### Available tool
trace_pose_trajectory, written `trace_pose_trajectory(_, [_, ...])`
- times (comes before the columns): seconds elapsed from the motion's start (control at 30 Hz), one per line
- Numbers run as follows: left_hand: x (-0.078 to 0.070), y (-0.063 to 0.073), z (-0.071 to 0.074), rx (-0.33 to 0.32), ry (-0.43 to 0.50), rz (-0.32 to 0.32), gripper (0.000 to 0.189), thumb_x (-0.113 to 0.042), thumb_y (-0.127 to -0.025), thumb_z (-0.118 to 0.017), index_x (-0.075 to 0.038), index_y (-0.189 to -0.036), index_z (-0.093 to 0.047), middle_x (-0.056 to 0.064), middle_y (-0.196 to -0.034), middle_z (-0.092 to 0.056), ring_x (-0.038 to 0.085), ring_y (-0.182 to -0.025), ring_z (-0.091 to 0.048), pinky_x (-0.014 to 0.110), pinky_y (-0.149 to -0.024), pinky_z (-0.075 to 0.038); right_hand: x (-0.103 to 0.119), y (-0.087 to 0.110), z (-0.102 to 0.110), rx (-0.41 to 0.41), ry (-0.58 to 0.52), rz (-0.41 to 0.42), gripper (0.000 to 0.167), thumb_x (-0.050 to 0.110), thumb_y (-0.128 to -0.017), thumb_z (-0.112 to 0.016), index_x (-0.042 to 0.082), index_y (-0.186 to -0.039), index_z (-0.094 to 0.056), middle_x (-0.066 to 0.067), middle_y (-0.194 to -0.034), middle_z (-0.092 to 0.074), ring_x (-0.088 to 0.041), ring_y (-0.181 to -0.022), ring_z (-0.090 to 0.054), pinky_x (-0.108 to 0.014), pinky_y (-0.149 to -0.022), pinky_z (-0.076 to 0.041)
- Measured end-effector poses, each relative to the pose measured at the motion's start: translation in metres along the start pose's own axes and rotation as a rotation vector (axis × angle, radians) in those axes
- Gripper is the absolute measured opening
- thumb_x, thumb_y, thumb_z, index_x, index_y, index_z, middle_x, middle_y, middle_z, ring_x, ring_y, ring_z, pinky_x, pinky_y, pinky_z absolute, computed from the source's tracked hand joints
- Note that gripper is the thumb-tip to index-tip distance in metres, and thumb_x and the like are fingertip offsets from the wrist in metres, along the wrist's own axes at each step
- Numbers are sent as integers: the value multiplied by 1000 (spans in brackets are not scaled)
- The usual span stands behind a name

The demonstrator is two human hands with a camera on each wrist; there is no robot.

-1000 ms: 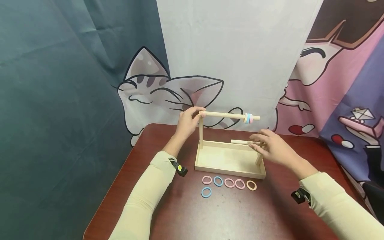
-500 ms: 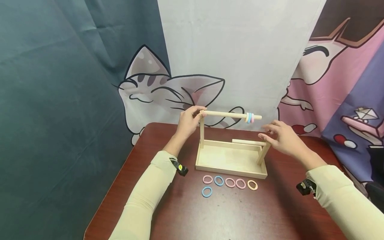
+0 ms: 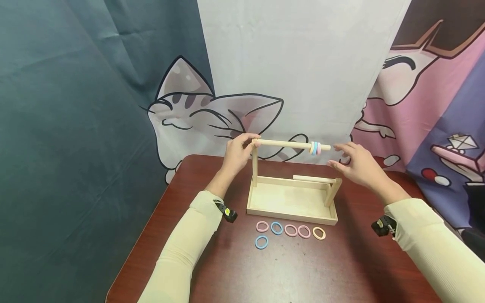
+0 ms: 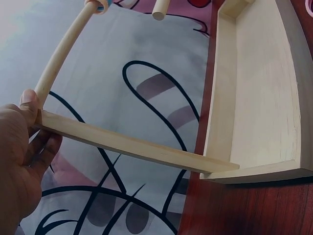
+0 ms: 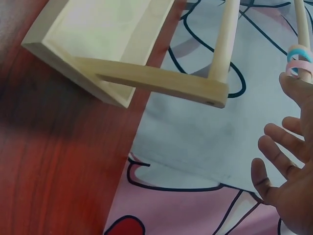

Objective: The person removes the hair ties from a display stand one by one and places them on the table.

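My left hand (image 3: 239, 151) pinches the top of the tall wooden post (image 3: 255, 168), where the upper rod (image 3: 284, 144) joins it. Near this rod's free right end hang yellow, blue and pink rings (image 3: 315, 148), pressed together. My right hand (image 3: 358, 166) hovers just right of that end, fingers apart and holding nothing. In the right wrist view its thumb appears close to the pink ring (image 5: 299, 64); whether they touch I cannot tell. Below, a lower rod (image 3: 312, 179) without rings points left from a shorter post (image 3: 332, 193). Both posts rise from a shallow wooden tray (image 3: 291, 216).
On the dark red table (image 3: 280, 273), in front of the tray, lie several loose rings: pink, blue and a yellow one (image 3: 319, 239). A lone blue ring (image 3: 256, 244) sits nearer the front. A printed cloth (image 3: 303, 63) hangs behind the table.
My right hand has moved from the lower rod and shorter post up and rightward to the upper rod's free end. My left hand keeps its place on the tall post.
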State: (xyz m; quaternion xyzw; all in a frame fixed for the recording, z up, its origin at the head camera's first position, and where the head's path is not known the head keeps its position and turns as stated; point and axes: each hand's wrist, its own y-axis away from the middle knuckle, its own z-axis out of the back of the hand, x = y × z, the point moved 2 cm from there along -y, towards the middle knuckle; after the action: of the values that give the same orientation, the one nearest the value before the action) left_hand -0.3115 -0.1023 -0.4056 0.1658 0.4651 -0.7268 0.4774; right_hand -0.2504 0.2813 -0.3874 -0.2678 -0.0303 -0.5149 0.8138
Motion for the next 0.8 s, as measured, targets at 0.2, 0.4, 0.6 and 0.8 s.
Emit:
trace_pose_trajectory(0.2, [0, 1, 1, -3, -3, -3, 32, -38, -101, -79, -19, -126, -82, 2, -114, -82, 19, -97, -79, 40, -88, -64, 8, -11, -1, 0, -30, 45, 64, 19, -94, -90, -2, -147, -62, -26, -127, -67, -45, -111, -67, -67, -91, -51])
trace_pose_trajectory(0.4, [1, -1, 1, 3, -11, -7, 31, -38, -101, -79, -21, -126, -82, 2, -113, -83, 18, -95, -78, 38, -87, -63, 16, -19, -6, -10, -53, 96, 64, 12, -93, -89, -2, -148, -60, -28, -131, -67, -46, -111, -66, -66, -91, -51])
trace_pose_trajectory(0.6, [2, -1, 0, -1, -3, -12, 30, -36, -100, -80, -20, -125, -82, 2, -112, -83, 18, -93, -78, 37, -87, -64, 20, -24, -12, -25, -62, 111, 62, 8, -93, -89, 1, -148, -61, -26, -124, -69, -44, -108, -66, -63, -89, -50])
trace_pose_trajectory(0.8, [4, -2, 0, -6, 2, -12, 31, -37, -99, -80, -20, -125, -83, 2, -111, -83, 17, -92, -78, 36, -86, -64, 22, -29, -18, -36, -74, 110, 57, 7, -94, -88, 1, -146, -63, -25, -119, -70, -44, -108, -66, -63, -89, -51])
